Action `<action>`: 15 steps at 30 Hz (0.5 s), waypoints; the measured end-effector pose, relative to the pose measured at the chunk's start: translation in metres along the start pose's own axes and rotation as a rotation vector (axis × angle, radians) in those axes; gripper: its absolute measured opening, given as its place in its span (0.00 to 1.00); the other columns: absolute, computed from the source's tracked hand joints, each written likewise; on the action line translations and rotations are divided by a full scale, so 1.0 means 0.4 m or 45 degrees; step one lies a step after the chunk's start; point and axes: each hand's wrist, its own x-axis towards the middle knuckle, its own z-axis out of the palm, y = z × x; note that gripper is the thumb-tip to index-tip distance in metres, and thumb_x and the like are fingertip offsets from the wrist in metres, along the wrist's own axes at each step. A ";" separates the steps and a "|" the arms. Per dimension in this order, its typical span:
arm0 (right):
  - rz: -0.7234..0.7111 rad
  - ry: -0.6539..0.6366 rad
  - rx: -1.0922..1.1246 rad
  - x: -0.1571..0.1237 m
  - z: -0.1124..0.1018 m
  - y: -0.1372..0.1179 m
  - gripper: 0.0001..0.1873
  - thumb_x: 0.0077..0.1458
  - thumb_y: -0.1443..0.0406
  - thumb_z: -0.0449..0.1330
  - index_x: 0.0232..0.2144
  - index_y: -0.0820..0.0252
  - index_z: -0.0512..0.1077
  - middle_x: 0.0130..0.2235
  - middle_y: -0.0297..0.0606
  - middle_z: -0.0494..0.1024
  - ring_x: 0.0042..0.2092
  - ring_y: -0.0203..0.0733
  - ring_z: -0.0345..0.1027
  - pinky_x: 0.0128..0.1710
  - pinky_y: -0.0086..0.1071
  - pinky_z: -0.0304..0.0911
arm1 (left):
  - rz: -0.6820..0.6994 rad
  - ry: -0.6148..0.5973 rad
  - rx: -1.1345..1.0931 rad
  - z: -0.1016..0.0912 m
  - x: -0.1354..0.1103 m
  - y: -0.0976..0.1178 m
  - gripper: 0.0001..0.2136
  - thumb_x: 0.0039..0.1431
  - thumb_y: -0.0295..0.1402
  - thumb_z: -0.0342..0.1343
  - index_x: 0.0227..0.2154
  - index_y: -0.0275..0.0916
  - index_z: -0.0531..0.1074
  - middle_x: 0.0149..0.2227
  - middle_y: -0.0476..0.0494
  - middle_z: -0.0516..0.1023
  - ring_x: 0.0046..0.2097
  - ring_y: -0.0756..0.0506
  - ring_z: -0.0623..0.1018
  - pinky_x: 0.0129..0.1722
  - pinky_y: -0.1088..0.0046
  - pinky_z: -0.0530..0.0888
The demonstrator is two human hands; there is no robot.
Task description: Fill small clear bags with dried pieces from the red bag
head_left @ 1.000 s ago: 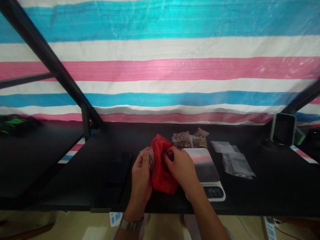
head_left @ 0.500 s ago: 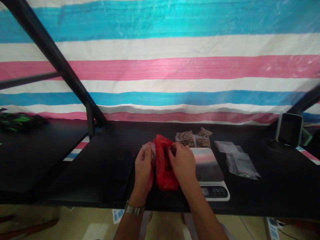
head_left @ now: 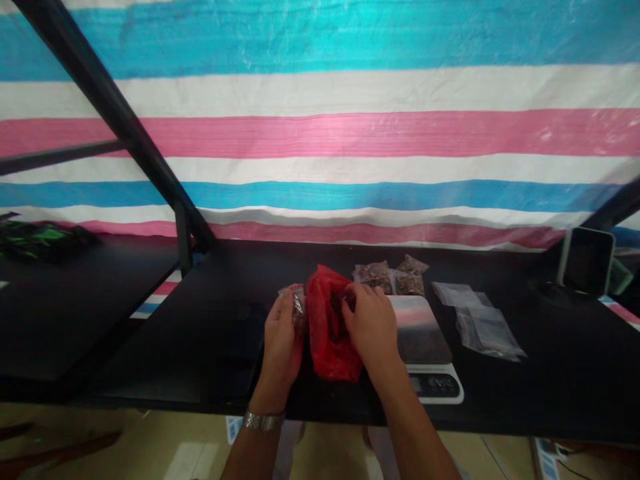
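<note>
My left hand [head_left: 281, 327] is closed around a small clear zip bag [head_left: 299, 308] with brownish contents, held just left of a red plastic bag [head_left: 320, 320]. The red bag stands on the black table with its mouth open and something dark inside. My right hand [head_left: 371, 321] is at the right side of that mouth, its fingers curled over the rim. Its fingertips are partly hidden inside. Right of the red bag, partly under my right forearm, lies a white kitchen scale [head_left: 423, 333] with a metal plate.
Several filled zip bags [head_left: 389, 279] lie behind the scale. Flat clear zip bags [head_left: 483, 323] are stacked loosely to its right. A device with a dark screen [head_left: 586, 261] stands at the far right. A black metal bar [head_left: 115, 113] slants down on the left.
My left hand and its zip bag have moved slightly left, away from the red bag. My right hand remains at the red bag's mouth, which gapes a little wider. The view has shifted slightly.
</note>
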 end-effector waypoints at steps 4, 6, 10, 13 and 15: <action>0.038 -0.032 -0.001 -0.001 0.010 -0.009 0.10 0.68 0.66 0.60 0.49 0.59 0.78 0.49 0.45 0.83 0.54 0.56 0.71 0.50 0.41 0.62 | -0.003 -0.015 -0.029 0.019 0.002 -0.009 0.27 0.50 0.52 0.75 0.44 0.37 0.79 0.34 0.48 0.86 0.33 0.47 0.85 0.40 0.70 0.81; 0.038 -0.047 0.022 0.000 0.018 -0.014 0.09 0.68 0.65 0.61 0.48 0.59 0.78 0.48 0.47 0.84 0.53 0.55 0.72 0.49 0.40 0.63 | -0.025 -0.032 -0.051 0.031 0.002 -0.013 0.24 0.53 0.51 0.73 0.44 0.37 0.79 0.33 0.49 0.86 0.33 0.46 0.85 0.41 0.69 0.82; 0.021 -0.080 0.130 0.002 0.028 -0.017 0.09 0.67 0.64 0.61 0.47 0.59 0.78 0.45 0.47 0.85 0.51 0.54 0.74 0.47 0.39 0.64 | -0.080 -0.016 -0.077 0.039 0.001 -0.013 0.21 0.57 0.49 0.71 0.43 0.37 0.79 0.32 0.49 0.85 0.33 0.46 0.85 0.40 0.69 0.82; 0.090 -0.092 0.320 0.005 0.025 -0.010 0.09 0.66 0.63 0.62 0.46 0.57 0.80 0.44 0.44 0.86 0.49 0.53 0.76 0.45 0.38 0.64 | -0.098 -0.002 -0.056 0.031 0.004 -0.005 0.18 0.60 0.48 0.69 0.42 0.38 0.78 0.32 0.50 0.85 0.32 0.47 0.85 0.39 0.70 0.82; 0.148 -0.092 0.479 0.007 0.018 -0.002 0.08 0.66 0.63 0.61 0.44 0.55 0.80 0.43 0.42 0.86 0.47 0.50 0.78 0.44 0.37 0.64 | -0.088 -0.018 -0.029 0.022 0.007 -0.001 0.19 0.60 0.48 0.69 0.42 0.38 0.78 0.33 0.49 0.85 0.32 0.48 0.84 0.39 0.70 0.83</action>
